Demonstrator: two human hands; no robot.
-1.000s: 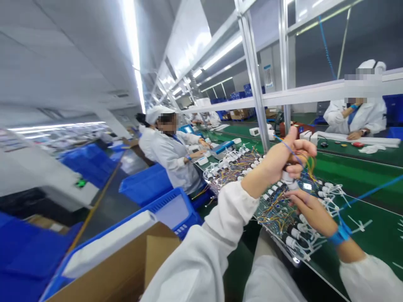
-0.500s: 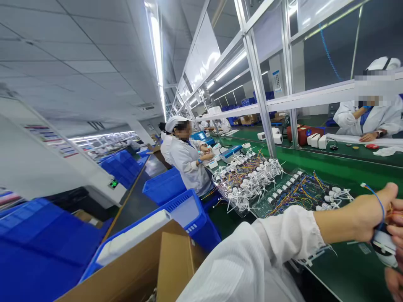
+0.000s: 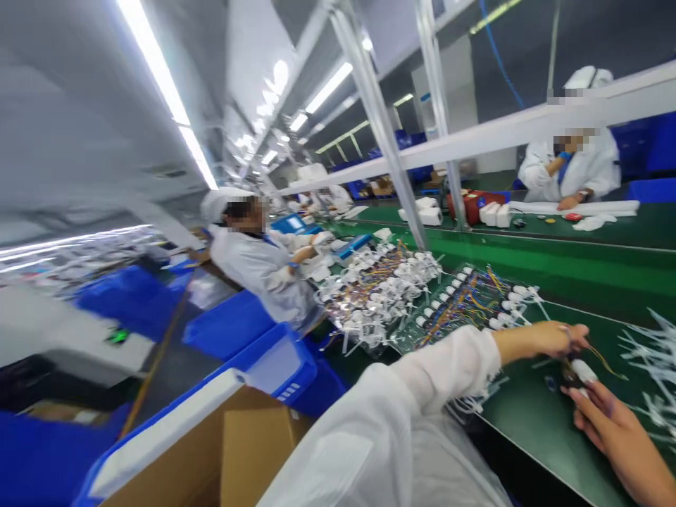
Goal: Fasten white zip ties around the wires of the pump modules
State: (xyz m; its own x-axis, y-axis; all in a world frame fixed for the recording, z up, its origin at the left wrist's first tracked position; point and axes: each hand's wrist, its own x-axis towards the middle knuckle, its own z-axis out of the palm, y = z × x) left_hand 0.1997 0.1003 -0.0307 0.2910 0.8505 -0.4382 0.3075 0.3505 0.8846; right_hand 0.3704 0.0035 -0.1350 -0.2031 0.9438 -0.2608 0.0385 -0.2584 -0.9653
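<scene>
My right hand [image 3: 612,422] is closed around a small white-and-black cylindrical part [image 3: 584,372] with thin wires, above the green bench. Just above it, my left hand [image 3: 560,339] has its fingers pinched on the part's wires [image 3: 605,360]; their exact grip is blurred. Left of my hands, several similar wired parts [image 3: 459,299] lie in rows on clear plastic. Beyond those sits a denser heap of wired parts with white ties [image 3: 377,292]. Loose white cable ties [image 3: 655,366] are spread at the right edge.
A co-worker [image 3: 264,260] in white works further along the bench [image 3: 533,429]; another person [image 3: 573,162] sits across. Metal uprights [image 3: 377,134] and a white rail rise behind the parts. To my left stand a cardboard box [image 3: 258,440] and blue bins [image 3: 232,327].
My view has swung to the right, so both hands and the held part now show fully. My left hand has turned from palm-up to fingers reaching over the part, and the cable ties have come into view.
</scene>
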